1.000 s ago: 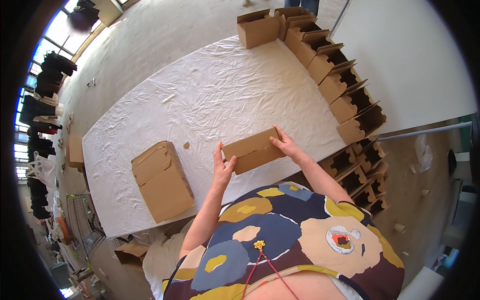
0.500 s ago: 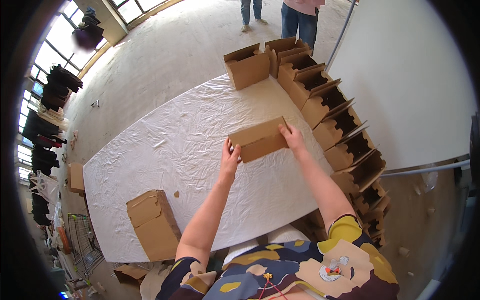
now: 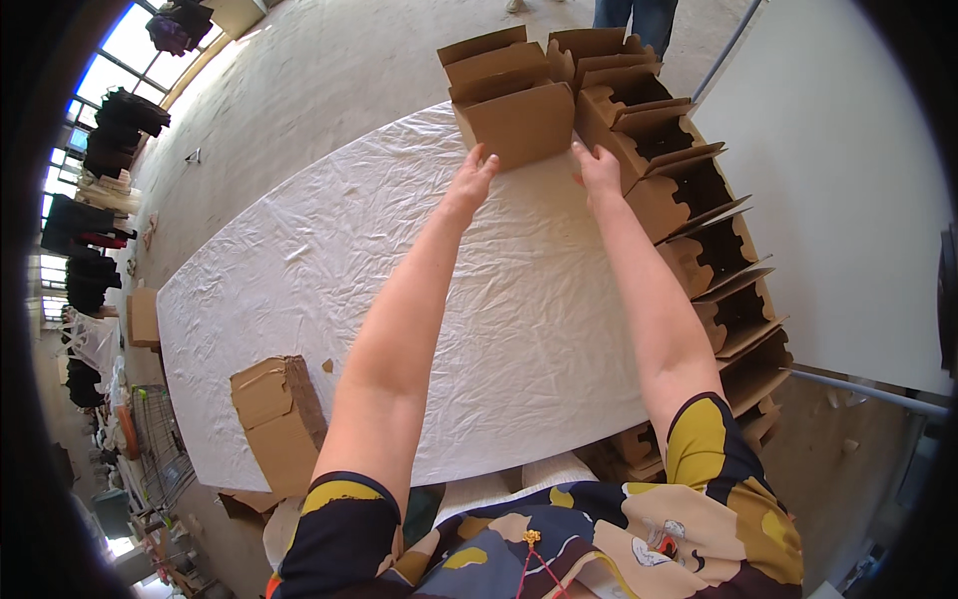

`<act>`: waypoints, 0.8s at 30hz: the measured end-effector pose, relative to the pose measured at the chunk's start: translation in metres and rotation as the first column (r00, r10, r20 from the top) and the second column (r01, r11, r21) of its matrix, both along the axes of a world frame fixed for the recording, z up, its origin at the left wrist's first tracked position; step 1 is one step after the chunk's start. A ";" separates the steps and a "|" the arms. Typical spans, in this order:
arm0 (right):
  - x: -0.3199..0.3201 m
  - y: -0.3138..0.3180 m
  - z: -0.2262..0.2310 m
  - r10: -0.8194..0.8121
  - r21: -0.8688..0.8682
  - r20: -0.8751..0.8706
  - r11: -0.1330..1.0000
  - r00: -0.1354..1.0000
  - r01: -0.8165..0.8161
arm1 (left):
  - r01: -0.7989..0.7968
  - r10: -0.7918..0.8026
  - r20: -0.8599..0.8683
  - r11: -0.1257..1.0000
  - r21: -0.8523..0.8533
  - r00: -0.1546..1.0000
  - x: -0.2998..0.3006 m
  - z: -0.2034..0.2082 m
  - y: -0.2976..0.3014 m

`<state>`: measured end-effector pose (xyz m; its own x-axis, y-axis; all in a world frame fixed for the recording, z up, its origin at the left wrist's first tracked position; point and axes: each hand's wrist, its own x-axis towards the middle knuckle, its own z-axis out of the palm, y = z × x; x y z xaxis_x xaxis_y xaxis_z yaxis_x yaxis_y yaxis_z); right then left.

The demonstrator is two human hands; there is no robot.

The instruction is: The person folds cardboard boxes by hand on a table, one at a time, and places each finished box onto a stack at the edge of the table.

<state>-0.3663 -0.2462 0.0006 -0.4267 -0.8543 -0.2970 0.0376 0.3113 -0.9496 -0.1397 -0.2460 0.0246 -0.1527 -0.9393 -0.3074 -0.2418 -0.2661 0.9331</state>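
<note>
A brown cardboard box point(image 3: 524, 125) stands at the far end of the white-covered table point(image 3: 399, 280), its plain front facing me. Both my arms stretch out to it. My left hand point(image 3: 474, 185) is at its lower left corner, thumb and fingers apart. My right hand point(image 3: 599, 175) is by its lower right corner, thumb raised and fingers slightly curled. The fingertips are at or very near the cardboard, and neither hand wraps round it. Right behind this box rises another brown cardboard box point(image 3: 484, 50) with its flap up.
A row of open cardboard boxes point(image 3: 689, 200) runs along the table's right side. A flattened-looking cardboard piece point(image 3: 274, 414) and a small scrap point(image 3: 327, 366) lie near left. A white panel point(image 3: 828, 190) stands at right, and a person's legs point(image 3: 639, 22) show beyond the boxes.
The box in my hands has gone from mid-table to the far end, in front of the box there. My arms have reached forward, and my fingers have loosened from it.
</note>
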 end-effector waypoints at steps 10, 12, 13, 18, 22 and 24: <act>0.064 0.033 -0.032 0.369 0.176 0.475 0.850 0.799 -0.497 | 0.003 0.001 -0.051 0.996 0.092 0.999 0.061 -0.083 0.204; 0.069 0.033 -0.030 0.487 0.158 0.437 0.786 0.756 -0.598 | -0.052 0.058 -0.021 0.976 0.212 0.998 0.086 -0.081 0.273; 0.074 0.034 -0.021 0.546 0.148 0.420 0.747 0.725 -0.648 | -0.091 0.096 -0.012 0.970 0.227 0.995 0.103 -0.082 0.306; 0.123 0.028 0.012 0.718 0.095 0.259 0.646 0.645 -0.757 | -0.429 0.435 0.076 0.821 0.377 0.897 0.182 -0.062 0.430; 0.167 -0.008 0.008 0.727 0.076 0.155 0.667 0.669 -0.742 | -0.612 0.625 0.087 0.710 0.348 0.776 0.229 -0.032 0.472; 0.179 -0.032 0.001 0.682 0.102 0.099 0.717 0.724 -0.689 | -0.680 0.692 0.088 0.665 0.308 0.717 0.252 -0.021 0.486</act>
<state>-0.1876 -0.2781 0.0018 0.2802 -0.8613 -0.4239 -0.1860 0.3845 -0.9042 0.1119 0.2405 0.0033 0.4818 -0.6443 -0.5940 0.1518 -0.6062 0.7807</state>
